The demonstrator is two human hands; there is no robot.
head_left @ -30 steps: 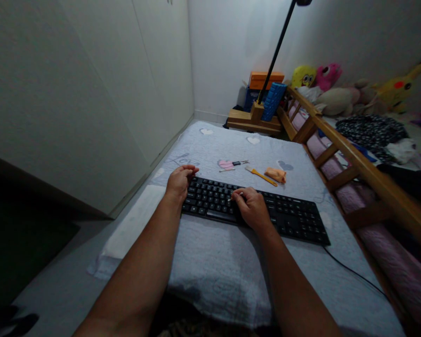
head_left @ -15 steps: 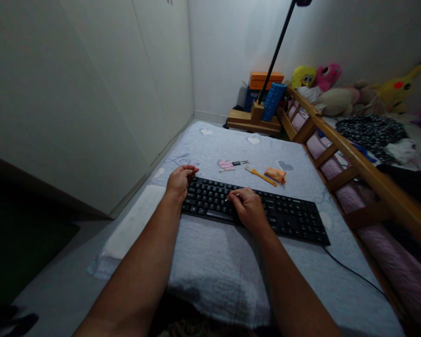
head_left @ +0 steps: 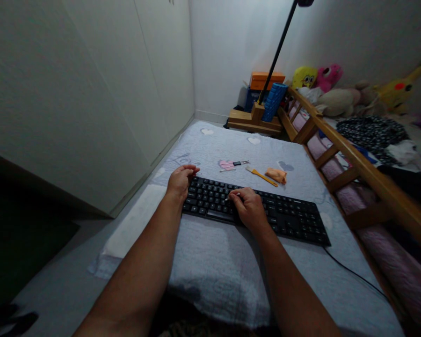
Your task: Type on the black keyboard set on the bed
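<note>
- At the far left stood a tall, pale, flat-panelled cupboard (head_left: 126, 93); near its foot, a flat white rectangular pad (head_left: 136, 222) lay along the edge of the light blue, heart-printed quilted cloth (head_left: 217, 262).
- The left hand (head_left: 180, 182) was half open, fingers loosely bent, against the left end of the long black plastic keyboard (head_left: 210, 196); whether it gripped that end or only rested there could not be told.
- The keyboard lay keys up on the cloth, slightly slanted, its right end nearer the person.
- Beyond it lay a small pale stick (head_left: 227, 170) and, just behind that, a slim tool with a black section and a metallic tip (head_left: 237, 164).
- The right hand (head_left: 247, 206) was nearly closed over the middle of the keyboard, thumb and fingers pinching a thin white stick (head_left: 227, 200), its end close above the keys; contact with them was too small to make out.
- Farther right lay a yellow-handled flat brush (head_left: 264, 178), then, just beside it, a crumpled orange bundle (head_left: 276, 176).
- A thin black cable (head_left: 358, 271) trailed from the keyboard's right end toward the brown wooden rail (head_left: 368, 173).
</note>
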